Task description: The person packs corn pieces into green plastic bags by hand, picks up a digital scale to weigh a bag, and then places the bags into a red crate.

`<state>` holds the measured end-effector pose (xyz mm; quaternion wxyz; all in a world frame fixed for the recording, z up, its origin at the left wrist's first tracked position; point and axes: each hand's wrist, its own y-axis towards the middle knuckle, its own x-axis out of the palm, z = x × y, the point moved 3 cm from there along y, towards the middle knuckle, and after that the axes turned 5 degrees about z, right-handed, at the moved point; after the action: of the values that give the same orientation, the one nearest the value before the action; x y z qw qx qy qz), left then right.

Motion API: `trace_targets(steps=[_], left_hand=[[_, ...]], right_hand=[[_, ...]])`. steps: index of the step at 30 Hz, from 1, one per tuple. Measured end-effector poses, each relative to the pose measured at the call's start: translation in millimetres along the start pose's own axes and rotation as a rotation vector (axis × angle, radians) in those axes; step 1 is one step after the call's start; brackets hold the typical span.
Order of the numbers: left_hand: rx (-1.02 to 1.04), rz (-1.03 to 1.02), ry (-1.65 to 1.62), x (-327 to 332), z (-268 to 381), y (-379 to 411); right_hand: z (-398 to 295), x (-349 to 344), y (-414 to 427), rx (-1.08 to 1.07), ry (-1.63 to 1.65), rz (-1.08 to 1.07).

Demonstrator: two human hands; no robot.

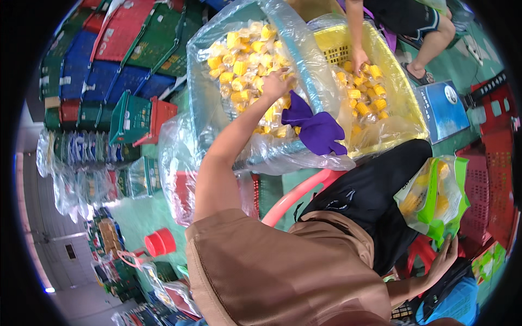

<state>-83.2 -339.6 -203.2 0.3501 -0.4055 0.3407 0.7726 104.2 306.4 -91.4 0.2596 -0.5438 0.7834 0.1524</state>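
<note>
My left hand (278, 84) reaches into a blue plastic-lined crate (195, 98). Its fingers touch the clear-wrapped corn cob pieces (239, 68) heaped there; whether they grip one is hidden. A purple cloth or glove (322, 132) hangs over the crate's near rim, just below that hand. Down at the right, my right hand (446, 253) pinches the green edge of a clear-and-green printed bag (438, 203). Several corn pieces show inside the bag, which rests against my leg.
A yellow lined crate (401, 85) with corn adjoins the blue one; another person's hand (359, 59) is in it. A blue box-like item (444, 110) lies beyond my knee. Stacked crates (118, 61) stand left, with a red bucket (160, 242) on the floor.
</note>
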Motion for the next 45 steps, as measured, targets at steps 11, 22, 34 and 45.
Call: trace_targets(steps=[11, 22, 34, 45], left_hand=[[-0.802, -0.22, -0.798, -16, -46, 10], [-0.274, -0.217, -1.361, -170, 36, -2], [-0.179, -0.949, -2.487, -121, 209, -94], [-0.717, -1.379, -2.303, -78, 314, -157]], right_hand=[[12, -7, -9, -0.001, -0.008, 0.12], [17, -14, -6, 0.017, 0.06, 0.106], [-144, 18, -38, -0.398, 0.236, 0.11], [-122, 39, -63, -0.467, -0.41, 0.127]])
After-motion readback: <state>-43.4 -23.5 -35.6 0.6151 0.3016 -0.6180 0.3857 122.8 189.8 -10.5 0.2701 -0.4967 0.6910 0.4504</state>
